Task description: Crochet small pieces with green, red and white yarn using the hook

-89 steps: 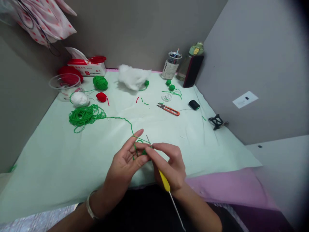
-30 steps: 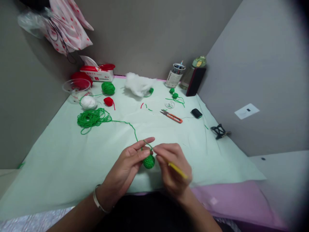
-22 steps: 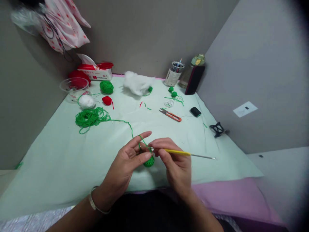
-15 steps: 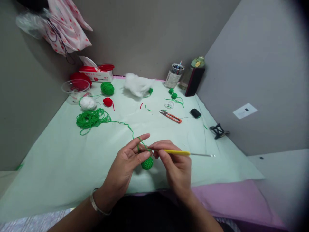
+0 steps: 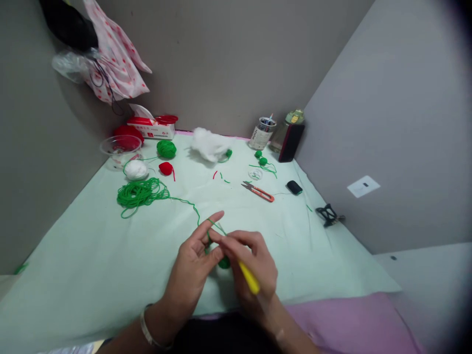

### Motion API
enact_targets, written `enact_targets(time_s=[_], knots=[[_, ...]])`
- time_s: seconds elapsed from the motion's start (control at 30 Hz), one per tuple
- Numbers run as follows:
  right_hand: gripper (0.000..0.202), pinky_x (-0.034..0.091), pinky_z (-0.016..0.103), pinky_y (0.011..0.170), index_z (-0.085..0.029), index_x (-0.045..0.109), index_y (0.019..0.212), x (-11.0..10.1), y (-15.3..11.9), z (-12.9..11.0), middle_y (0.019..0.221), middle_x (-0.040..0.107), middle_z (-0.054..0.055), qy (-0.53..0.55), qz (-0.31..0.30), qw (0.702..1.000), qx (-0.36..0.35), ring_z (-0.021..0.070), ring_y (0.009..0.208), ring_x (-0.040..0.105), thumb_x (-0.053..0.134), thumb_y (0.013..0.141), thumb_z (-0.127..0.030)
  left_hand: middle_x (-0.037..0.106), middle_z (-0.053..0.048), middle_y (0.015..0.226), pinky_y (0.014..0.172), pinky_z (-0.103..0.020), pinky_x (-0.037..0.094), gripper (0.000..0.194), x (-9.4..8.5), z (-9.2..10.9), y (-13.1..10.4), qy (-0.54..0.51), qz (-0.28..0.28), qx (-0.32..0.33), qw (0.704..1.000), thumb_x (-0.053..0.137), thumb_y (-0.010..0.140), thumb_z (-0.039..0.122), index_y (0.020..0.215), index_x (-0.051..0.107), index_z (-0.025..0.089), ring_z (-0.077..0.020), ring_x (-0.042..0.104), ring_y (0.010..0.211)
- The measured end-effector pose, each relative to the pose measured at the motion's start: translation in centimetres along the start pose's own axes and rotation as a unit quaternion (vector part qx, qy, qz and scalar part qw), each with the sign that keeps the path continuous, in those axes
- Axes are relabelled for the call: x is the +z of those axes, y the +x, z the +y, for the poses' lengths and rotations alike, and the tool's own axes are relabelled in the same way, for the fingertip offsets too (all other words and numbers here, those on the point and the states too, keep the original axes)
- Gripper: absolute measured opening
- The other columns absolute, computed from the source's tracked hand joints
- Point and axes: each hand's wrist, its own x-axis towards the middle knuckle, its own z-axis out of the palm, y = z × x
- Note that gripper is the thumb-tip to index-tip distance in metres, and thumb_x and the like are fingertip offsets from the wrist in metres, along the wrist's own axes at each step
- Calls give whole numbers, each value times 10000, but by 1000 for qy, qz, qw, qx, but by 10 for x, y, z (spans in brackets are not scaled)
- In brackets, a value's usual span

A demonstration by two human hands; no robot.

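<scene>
My left hand pinches a small green crocheted piece between thumb and fingers, its index finger stretched out with green yarn looped over it. That strand runs back to a loose heap of green yarn on the left of the table. Close against it, my right hand is closed around a crochet hook with a yellow handle. The handle slants down toward me, and its far shaft is blurred. Fingers hide the hook's working tip and much of the crocheted piece.
Orange thread snips lie beyond my hands, with a black case to their right. White stuffing, a green yarn ball, a red piece and a white ball sit farther back. A black claw clip rests at the right edge.
My right hand has turned, swinging the hook from lying level to the right to slanting down toward me. It has come closer to my left hand. The view has tilted up slightly.
</scene>
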Motion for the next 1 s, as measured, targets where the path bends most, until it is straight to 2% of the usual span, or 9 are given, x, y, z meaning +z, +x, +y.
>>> enact_targets(time_s=[0.07, 0.13, 0.23, 0.33, 0.53, 0.7, 0.8, 0.9, 1.0], knots=[[378, 587, 325, 756, -279, 773, 1197, 0, -3, 1, 1055, 751, 82, -23, -3, 999, -36, 207, 943, 704, 624, 941, -44, 654, 0, 851, 815, -257, 465, 665, 0, 1, 0, -34, -20, -54, 998, 902, 779, 311, 1399, 674, 231, -148, 598, 848], [335, 568, 316, 732, -278, 776, 1153, -5, -1, 2, 954, 744, 52, 49, 28, 998, 27, 182, 858, 683, 599, 965, -65, 624, 5, 810, 758, -245, 453, 597, -1, 6, 0, -56, -31, -95, 993, 898, 778, 303, 1340, 720, 205, -128, 574, 781], [229, 522, 278, 635, -278, 789, 1013, -11, 6, 3, 826, 691, 7, 198, 61, 967, 146, 134, 693, 611, 591, 1007, -160, 601, 20, 767, 723, -230, 434, 503, -2, 14, 0, -43, -34, -74, 996, 895, 778, 263, 1262, 768, 209, -109, 552, 738], [184, 563, 286, 700, -267, 803, 989, -8, 13, 1, 895, 737, 28, 246, 20, 956, 160, 151, 792, 670, 632, 996, -199, 650, 10, 786, 743, -236, 444, 509, -1, 14, -1, -20, -54, -50, 997, 913, 756, 255, 1247, 778, 246, -120, 580, 767], [284, 620, 305, 782, -287, 780, 1087, 0, 12, -5, 978, 781, 35, 146, -8, 985, 93, 174, 926, 730, 596, 991, -92, 719, -25, 877, 809, -264, 470, 523, 2, 7, -1, -19, -42, -52, 998, 922, 740, 250, 1242, 779, 240, -153, 622, 860], [368, 621, 347, 834, -250, 769, 1200, -7, 4, -3, 1160, 749, 114, -82, -36, 991, -99, 218, 1033, 717, 629, 942, -29, 666, -3, 805, 802, -256, 459, 555, 1, 7, 1, -73, -22, -79, 994, 912, 760, 292, 1287, 754, 214, -139, 602, 817], [337, 608, 326, 762, -252, 765, 1163, -12, 5, -2, 1034, 751, 74, 4, 4, 1000, -15, 189, 914, 715, 593, 966, -40, 651, -12, 803, 798, -245, 457, 496, 0, 12, 2, -83, -34, -114, 989, 888, 787, 269, 1260, 766, 180, -135, 598, 818], [254, 565, 307, 638, -262, 773, 1048, -12, 8, -2, 846, 711, 23, 122, 40, 986, 108, 156, 713, 657, 571, 1006, -114, 628, 16, 787, 729, -221, 436, 485, 0, 14, 1, -36, -7, -54, 998, 871, 802, 228, 1273, 756, 202, -105, 552, 744], [261, 584, 326, 667, -285, 786, 1105, -7, 6, -2, 910, 728, 45, 65, 4, 995, 71, 182, 792, 689, 617, 985, -126, 644, 28, 800, 738, -226, 446, 610, 4, 10, -1, -11, 6, 5, 1000, 886, 787, 227, 1366, 697, 251, -115, 569, 761]])
